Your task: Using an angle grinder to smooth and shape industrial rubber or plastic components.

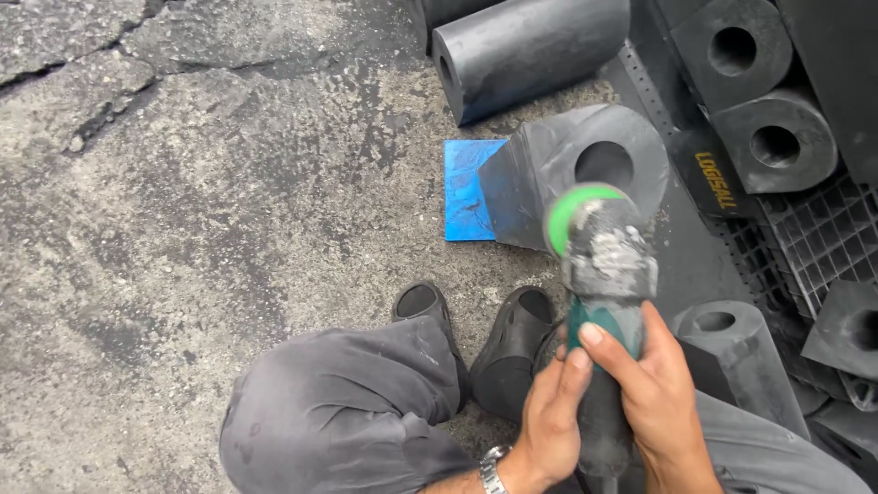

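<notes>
Green-disc grinder clasped tight, left grip and right grip fully wrapped

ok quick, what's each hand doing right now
Left hand: closed on the grinder body.
Right hand: closed on the grinder too, higher up.

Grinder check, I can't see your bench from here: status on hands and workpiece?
Both hands, left and right, gripping grinder. Green disc at holed black block. Blue sheet beside block; nothing between.
</notes>
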